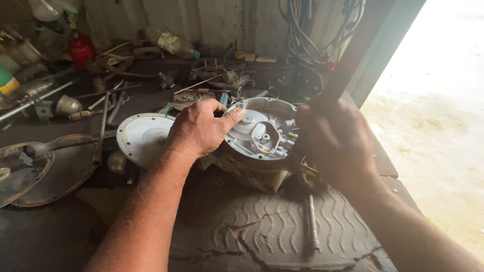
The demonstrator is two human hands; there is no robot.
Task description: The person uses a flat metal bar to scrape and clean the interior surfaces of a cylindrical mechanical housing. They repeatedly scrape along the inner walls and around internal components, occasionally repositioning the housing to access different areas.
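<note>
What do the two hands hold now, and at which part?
Both grip the round metal housing by its rim: the left hand on the left edge, thumb over the rim; the right hand on the right edge.

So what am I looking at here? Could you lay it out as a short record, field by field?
setting: cluttered workshop bench, open doorway at right
left hand: grips the rim of a round metal housing, thumb over its edge
right hand: blurred, on the housing's right side, holding a dark bar that slants up
under the housing: worn tyre tread with a long bolt lying on it
beside the left hand: round pale cover plate
further left: rusty disc
</note>
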